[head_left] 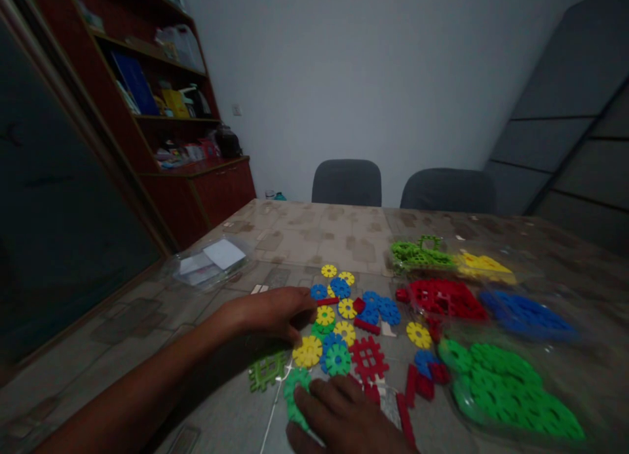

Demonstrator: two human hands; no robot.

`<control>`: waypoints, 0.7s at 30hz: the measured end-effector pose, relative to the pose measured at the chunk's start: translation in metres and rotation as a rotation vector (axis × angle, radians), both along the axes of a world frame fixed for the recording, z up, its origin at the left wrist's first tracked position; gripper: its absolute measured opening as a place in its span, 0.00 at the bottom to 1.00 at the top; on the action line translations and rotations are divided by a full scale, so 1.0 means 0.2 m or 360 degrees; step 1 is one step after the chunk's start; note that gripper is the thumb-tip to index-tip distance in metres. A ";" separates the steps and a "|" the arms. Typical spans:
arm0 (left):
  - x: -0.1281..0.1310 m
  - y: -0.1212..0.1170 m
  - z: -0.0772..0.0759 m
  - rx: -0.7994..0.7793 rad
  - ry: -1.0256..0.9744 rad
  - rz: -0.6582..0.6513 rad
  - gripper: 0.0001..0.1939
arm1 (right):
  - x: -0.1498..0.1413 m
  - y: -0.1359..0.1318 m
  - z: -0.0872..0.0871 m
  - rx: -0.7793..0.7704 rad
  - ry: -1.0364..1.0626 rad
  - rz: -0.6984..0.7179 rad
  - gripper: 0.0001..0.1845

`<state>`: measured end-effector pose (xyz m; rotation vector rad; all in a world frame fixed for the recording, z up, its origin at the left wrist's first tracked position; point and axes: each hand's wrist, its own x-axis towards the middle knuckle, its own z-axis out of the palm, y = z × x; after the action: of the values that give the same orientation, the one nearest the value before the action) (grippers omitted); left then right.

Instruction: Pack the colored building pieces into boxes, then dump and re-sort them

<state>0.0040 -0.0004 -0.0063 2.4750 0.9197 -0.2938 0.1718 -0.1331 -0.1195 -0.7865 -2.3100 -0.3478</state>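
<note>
My left hand (280, 312) is beside the pile, thumb and fingers apart, fingertips by a short red bar (327, 302) and a yellow notched disc (325, 316). Its far fingers are partly hidden. In the foreground my right hand (351, 418) is curled, with thumb and fingers about green notched discs (296, 388). Just above it lie another green disc (338, 359), yellow discs (307, 352) and a red square lattice piece (368, 359). An olive-green lattice piece (266, 370) rests under my left wrist. Blue discs (369, 308) are heaped farther right.
Clear bags of green discs (515, 388), red pieces (447, 299), blue pieces (528, 313), yellow pieces (484, 268) and light-green pieces (420, 254) line the right. A plastic bag with white paper (223, 253) lies left. Two grey chairs (346, 181) stand beyond the table (304, 231).
</note>
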 end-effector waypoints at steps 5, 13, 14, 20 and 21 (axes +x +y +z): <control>0.02 -0.02 0.02 -0.0064 -0.0039 -0.0038 0.15 | 0.13 0.01 0.20 -0.0317 -0.0443 -0.0010 0.06; 0.01 -0.01 -0.02 -0.0076 -0.0126 -0.0060 0.16 | 0.31 0.12 0.52 -0.1116 -0.0477 -0.0825 0.16; 0.01 -0.01 -0.02 -0.0080 -0.0128 -0.0053 0.16 | 0.31 0.12 0.52 -0.1172 -0.0540 -0.0925 0.19; 0.02 -0.02 0.00 -0.0141 -0.0054 0.0005 0.20 | 0.30 0.10 0.46 -0.1258 -0.0550 -0.0729 0.15; 0.03 -0.03 0.01 -0.0137 -0.0054 -0.0001 0.20 | 0.30 0.10 0.45 -0.1245 -0.0476 -0.0680 0.14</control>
<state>0.0092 -0.0060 -0.0049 2.3945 0.8737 -0.2846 0.2314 -0.1134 -0.0291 -1.7171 -2.5445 0.3172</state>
